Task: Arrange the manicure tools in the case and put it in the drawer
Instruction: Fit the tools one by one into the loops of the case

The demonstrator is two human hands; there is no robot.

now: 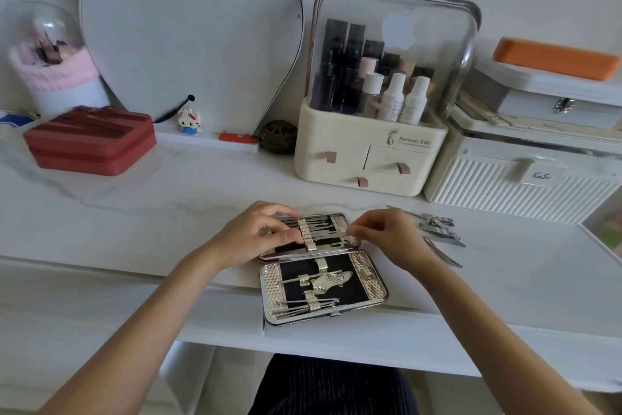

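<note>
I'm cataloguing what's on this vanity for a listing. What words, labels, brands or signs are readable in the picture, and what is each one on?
"Serious Life": printed on the cream front of the cosmetics organizer, beside a small figure logo.
A smaller line under it: too small to read.
"KaSi" or similar, handwritten: on the white label of the ribbed white box; not certain.
Apple-shaped white sticker, no words: on the organizer's clear cover.
Print on the white bottles inside: too blurred to read.

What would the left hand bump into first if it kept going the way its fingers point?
Probably the right hand. The left hand points rightward across the open case, though depth is hard to judge.
</note>
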